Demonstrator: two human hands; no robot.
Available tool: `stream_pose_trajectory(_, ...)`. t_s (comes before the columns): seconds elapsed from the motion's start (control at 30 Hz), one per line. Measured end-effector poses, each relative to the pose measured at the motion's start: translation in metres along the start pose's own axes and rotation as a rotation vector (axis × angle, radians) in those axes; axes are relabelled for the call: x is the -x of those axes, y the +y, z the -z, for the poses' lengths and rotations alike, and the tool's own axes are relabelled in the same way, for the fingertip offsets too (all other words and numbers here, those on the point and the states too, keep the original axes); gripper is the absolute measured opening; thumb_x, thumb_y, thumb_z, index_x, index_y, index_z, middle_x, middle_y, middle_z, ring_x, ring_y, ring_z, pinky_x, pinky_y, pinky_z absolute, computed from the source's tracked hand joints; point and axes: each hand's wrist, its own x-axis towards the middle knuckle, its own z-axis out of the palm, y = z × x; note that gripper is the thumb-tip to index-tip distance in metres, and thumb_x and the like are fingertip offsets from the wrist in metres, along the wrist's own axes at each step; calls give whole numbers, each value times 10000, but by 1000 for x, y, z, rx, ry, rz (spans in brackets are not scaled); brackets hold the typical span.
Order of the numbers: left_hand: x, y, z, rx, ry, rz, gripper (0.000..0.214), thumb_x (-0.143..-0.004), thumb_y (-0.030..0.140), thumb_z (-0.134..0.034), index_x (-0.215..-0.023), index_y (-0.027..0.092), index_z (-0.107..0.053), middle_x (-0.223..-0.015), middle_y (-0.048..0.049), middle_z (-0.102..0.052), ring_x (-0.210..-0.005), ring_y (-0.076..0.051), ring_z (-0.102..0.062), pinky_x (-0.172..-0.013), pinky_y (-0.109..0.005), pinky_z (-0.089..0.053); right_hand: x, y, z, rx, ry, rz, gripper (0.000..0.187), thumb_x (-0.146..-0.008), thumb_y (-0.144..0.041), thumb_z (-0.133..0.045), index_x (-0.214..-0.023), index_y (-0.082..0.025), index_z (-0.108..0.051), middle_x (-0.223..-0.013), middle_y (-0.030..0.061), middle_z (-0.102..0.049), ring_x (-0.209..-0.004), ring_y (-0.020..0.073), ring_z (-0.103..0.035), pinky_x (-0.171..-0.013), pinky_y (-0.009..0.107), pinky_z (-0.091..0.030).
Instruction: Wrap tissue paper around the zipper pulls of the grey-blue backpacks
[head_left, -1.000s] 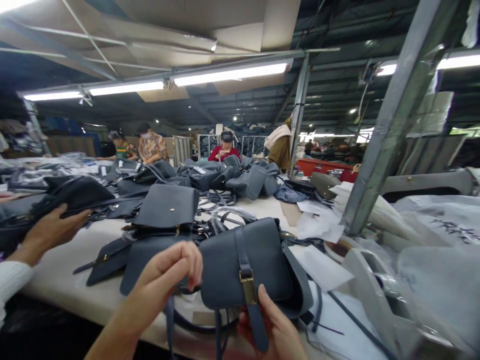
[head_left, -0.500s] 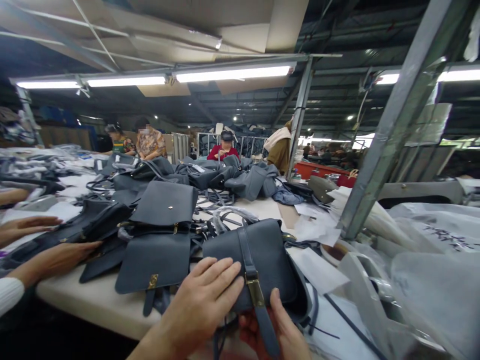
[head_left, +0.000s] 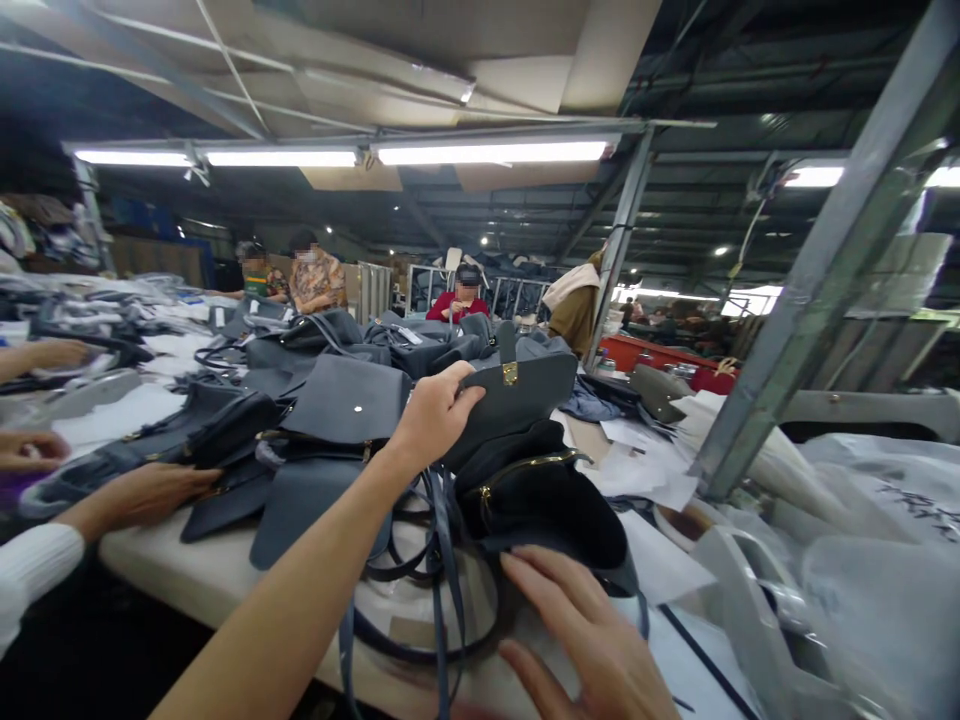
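A dark blue-grey handbag [head_left: 544, 500] stands in front of me, its gold zip and black inside showing. My left hand [head_left: 435, 410] pinches the edge of its raised flap [head_left: 529, 395], which carries a gold clasp plate and a short strap end. Low at the bag's front edge is my right hand [head_left: 577, 625], fingers spread and thumb apart, fingertips at or close to the bag. Long straps [head_left: 442, 560] hang and loop over the table edge to the left of the bag.
More bags [head_left: 349, 405] lie beside and behind mine. A co-worker's hand [head_left: 161, 490] rests on one at left. White paper sheets [head_left: 660, 560], clear plastic bags [head_left: 885, 580] and a slanted metal post [head_left: 810, 270] stand at right. Other people sit or stand beyond.
My left hand has lifted the flap up and back, opening the bag. My right hand has let go of the buckle strap and spread at the front. The view has shifted slightly left.
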Motion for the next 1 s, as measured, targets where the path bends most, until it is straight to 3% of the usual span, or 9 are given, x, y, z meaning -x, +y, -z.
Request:
stream_pose_trajectory(0.07, -7, -7, -4, 36, 4, 4, 94, -853, 250, -536, -865, 194, -610, -677, 43, -573, -640, -129, -545, -630, -225, -415, -25, 1, 6, 401, 5, 25, 612, -777, -109, -604, -1372, -175, -479, -1347, 180, -561, -1170, 353, -563, -916, 464, -515)
stream_pose_trajectory(0.13, -16, -16, -7, 19, 33, 31, 106, -851, 230, -546, -922, 196, -617, -750, 22, -621, -706, -146, -589, -688, -241, -452, -51, 2, 14, 623, -146, -37, 514, -797, -43, -525, -1305, -122, -544, -1225, 218, -628, -1056, 369, -605, -843, 507, -501)
stream_pose_trajectory(0.23, -31, -26, -7, -194, 140, 86, 335, -829, 181, -589, -1163, 175, -575, -1015, -76, -672, -913, -222, -633, -829, -328, -473, -88, 15, 30, 611, -564, -153, 269, -811, -37, -488, -939, -90, -717, -882, 197, -716, -890, 341, -640, -800, 469, -446)
stream_pose_trajectory(0.33, -35, -24, -6, -472, 242, -29, 594, -800, 80, -585, -1368, 177, -444, -1365, -183, -501, -1219, -318, -496, -987, -461, -388, -117, 46, 48, 435, -758, -137, 112, -760, -148, -615, -791, -175, -719, -820, 85, -720, -795, 245, -645, -695, 322, -431)
stream_pose_trajectory(0.4, -23, -15, -8, -510, 185, -224, 540, -827, 71, -540, -1347, 206, -483, -1419, -161, -460, -1301, -312, -412, -1047, -488, -325, -132, 69, 59, 351, -777, -127, 76, -729, -184, -641, -769, -207, -701, -832, 25, -702, -797, 199, -625, -664, 266, -412)
stream_pose_trajectory(0.57, 43, -5, -34, -259, -319, -525, 302, -837, 393, -622, -1058, 190, -651, -1207, -103, -645, -1261, -285, -466, -1107, -476, -275, -147, 107, 72, 177, -723, -190, 144, -703, -181, -590, -821, -195, -672, -852, 2, -651, -859, 189, -578, -735, 258, -423)
stream_pose_trajectory(0.67, 54, -18, -52, -210, -394, -441, 128, -849, 288, -604, -907, 195, -670, -1145, -75, -685, -1262, -271, -479, -1136, -508, -189, -142, 113, 65, 37, -752, -213, 230, -671, -169, -573, -874, -203, -676, -848, -26, -658, -847, 177, -583, -750, 249, -445)
stream_pose_trajectory(0.83, 6, -33, -44, -150, -353, -82, 353, -932, 218, -381, -698, 177, -643, -753, -33, -684, -812, -179, -633, -859, -323, -452, -128, 112, 55, -109, -826, -284, 335, -672, -167, -531, -961, -206, -695, -913, -37, -720, -865, 182, -638, -777, 259, -495)
stream_pose_trajectory(1.0, 13, -16, -46, -110, -404, -170, 198, -856, 360, -572, -856, 188, -671, -865, -41, -700, -844, -201, -630, -795, -293, -472, -135, 110, 65, -38, -758, -359, 340, -679, -249, -602, -998, -216, -714, -1010, 24, -737, -977, 258, -641, -884, 354, -490)
